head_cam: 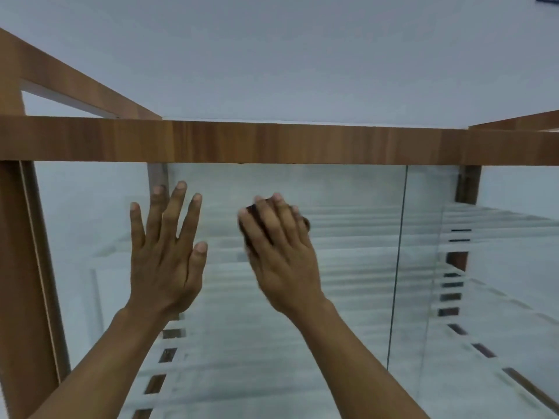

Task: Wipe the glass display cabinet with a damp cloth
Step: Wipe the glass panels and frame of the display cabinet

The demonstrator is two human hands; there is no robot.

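Note:
The glass display cabinet (348, 297) fills the view, a glass front under a brown wooden top rail (272, 142). My left hand (165, 255) lies flat on the glass at the left, fingers spread, holding nothing. My right hand (281, 255) presses a dark cloth (249, 225) against the glass just below the rail. Most of the cloth is hidden under my fingers; only dark edges show at the left and at the fingertips.
A wooden post (27, 282) frames the glass at the left. A vertical glass edge (396, 267) runs down at the right. Stacked glass shelves (363, 231) show behind the pane. A white wall (272, 55) rises above the cabinet.

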